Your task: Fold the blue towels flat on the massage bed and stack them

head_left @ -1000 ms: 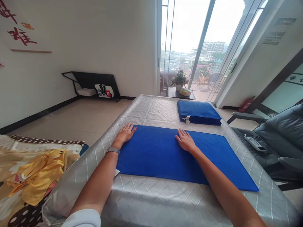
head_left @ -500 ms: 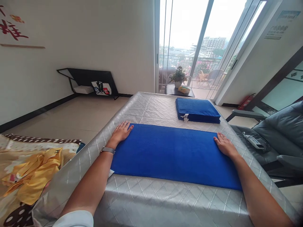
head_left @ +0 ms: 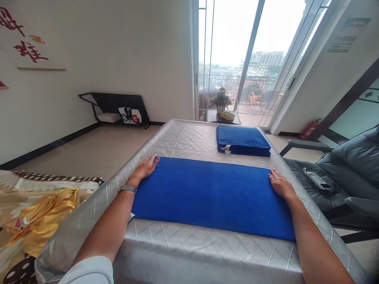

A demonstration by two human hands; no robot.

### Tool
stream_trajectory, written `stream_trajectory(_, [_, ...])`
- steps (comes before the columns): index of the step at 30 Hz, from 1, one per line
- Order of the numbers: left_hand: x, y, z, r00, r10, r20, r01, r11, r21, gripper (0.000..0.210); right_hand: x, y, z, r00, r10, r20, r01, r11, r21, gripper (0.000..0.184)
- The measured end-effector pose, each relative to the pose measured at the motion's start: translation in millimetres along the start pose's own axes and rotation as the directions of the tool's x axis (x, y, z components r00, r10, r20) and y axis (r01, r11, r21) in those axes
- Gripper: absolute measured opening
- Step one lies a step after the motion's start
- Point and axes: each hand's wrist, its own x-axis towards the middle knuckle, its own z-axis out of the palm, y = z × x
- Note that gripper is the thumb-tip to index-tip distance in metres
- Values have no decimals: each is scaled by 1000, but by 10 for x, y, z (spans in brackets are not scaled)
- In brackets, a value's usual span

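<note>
A blue towel (head_left: 213,197), folded into a long rectangle, lies flat and smooth across the silver quilted table cover (head_left: 189,252). My left hand (head_left: 146,167) rests on its far left corner, palm down with the fingers stretched out. At the far right corner, my right hand (head_left: 281,184) lies along the edge, fingers extended and touching the cloth. Neither hand grips anything. Beyond the towel sits a stack of folded blue towels (head_left: 243,138), with white tags (head_left: 227,150) sticking out at its front left.
A grey armchair (head_left: 337,169) holding a white corded device (head_left: 321,180) stands at the right. Yellow clothing (head_left: 50,221) lies on a patterned blanket at the left. Past the table are a chair with a potted plant (head_left: 220,100) and a sliding glass door.
The view has shifted slightly, so the towel and stack appear a little farther left. My left hand has slid slightly outward along the towel's corner; my right hand stays at its corner.
</note>
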Motion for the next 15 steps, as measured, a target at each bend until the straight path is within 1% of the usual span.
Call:
stream_trajectory(3, [-22, 33, -13, 1000, 11, -14, -11, 1000, 13, 68, -20, -30, -28, 1000, 29, 8, -29, 999, 17, 67])
stream_trajectory(8, [-48, 88, -13, 1000, 11, -12, -10, 999, 41, 70, -43, -69, -61, 999, 53, -5, -53, 998, 35, 63])
stream_trajectory(15, [-22, 75, 36, 999, 11, -33, -9, 997, 74, 72, -50, -110, -82, 995, 90, -34, -89, 996, 26, 62])
